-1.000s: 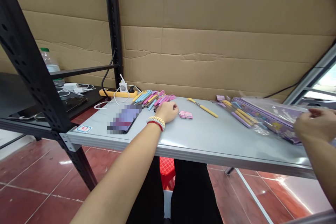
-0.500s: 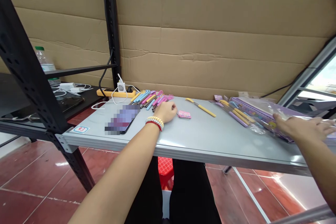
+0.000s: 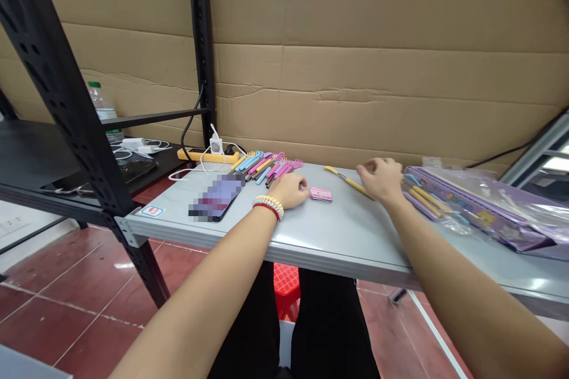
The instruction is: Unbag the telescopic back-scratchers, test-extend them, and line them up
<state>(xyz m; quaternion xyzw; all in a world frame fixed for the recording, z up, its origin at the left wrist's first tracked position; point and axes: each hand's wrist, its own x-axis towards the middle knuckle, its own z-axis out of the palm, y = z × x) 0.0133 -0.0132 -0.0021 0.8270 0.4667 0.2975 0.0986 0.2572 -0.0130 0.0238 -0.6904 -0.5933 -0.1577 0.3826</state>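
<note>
Under right hand (image 3: 381, 179), yellow tool (image 3: 347, 180)

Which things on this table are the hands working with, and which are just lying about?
In use:
- right hand over the yellow-handled tool
- left hand beside the coloured cutlery
- pink card

Lying about:
- phone
- power strip
- water bottle
- purple packets
</note>
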